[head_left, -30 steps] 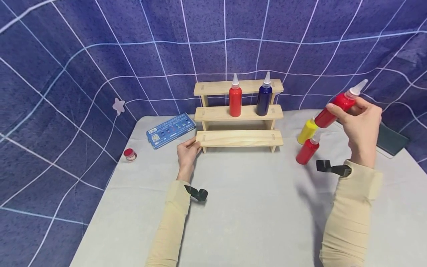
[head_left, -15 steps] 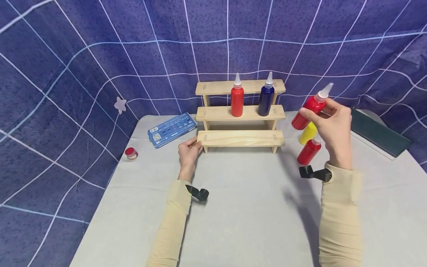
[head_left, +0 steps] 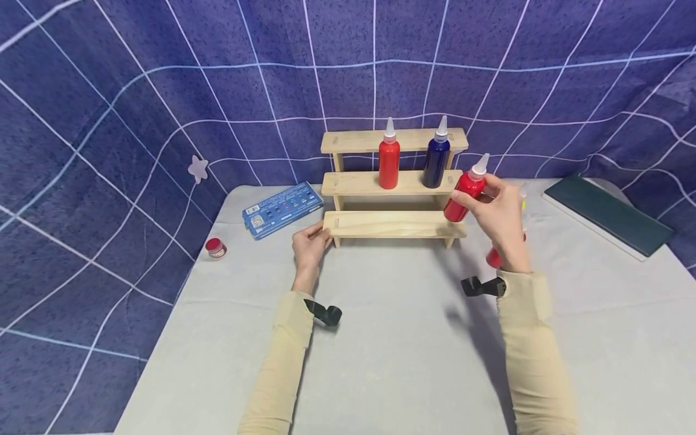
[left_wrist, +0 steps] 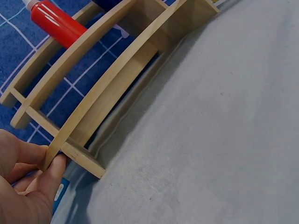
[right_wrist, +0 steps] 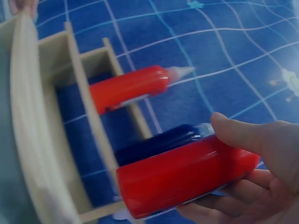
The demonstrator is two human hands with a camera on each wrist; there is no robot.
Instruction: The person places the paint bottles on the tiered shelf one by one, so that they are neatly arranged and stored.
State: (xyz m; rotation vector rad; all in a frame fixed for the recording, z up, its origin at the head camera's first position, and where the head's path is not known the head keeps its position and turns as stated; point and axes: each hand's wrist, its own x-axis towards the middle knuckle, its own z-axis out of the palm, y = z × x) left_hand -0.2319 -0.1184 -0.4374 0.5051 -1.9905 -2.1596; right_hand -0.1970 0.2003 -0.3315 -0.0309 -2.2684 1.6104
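Note:
My left hand [head_left: 309,248] pinches the left end of the lowest board of a three-step wooden rack [head_left: 394,224]; in the left wrist view, thumb and fingers [left_wrist: 53,175] close on the board's end. The right hand [head_left: 499,211] grips a red squeeze bottle [head_left: 463,196] with a pointed clear cap, tilted, at the rack's right end. On the middle step stand another red bottle [head_left: 388,163] and a dark blue bottle [head_left: 436,162]. In the right wrist view, the held bottle [right_wrist: 182,177] partly covers the blue one [right_wrist: 163,142].
Behind the right hand, a red bottle [head_left: 493,258] and a yellow bottle [head_left: 524,202] are mostly hidden. A dark green flat case [head_left: 609,214] lies at the right. Left of the rack are a blue box [head_left: 283,209] and a small red-lidded jar [head_left: 215,248]. A curtain [head_left: 348,90] hangs behind.
The right hand has carried the red bottle leftward and slightly down, from over the table's right side to the rack's right end. The left hand keeps its hold on the lowest board.

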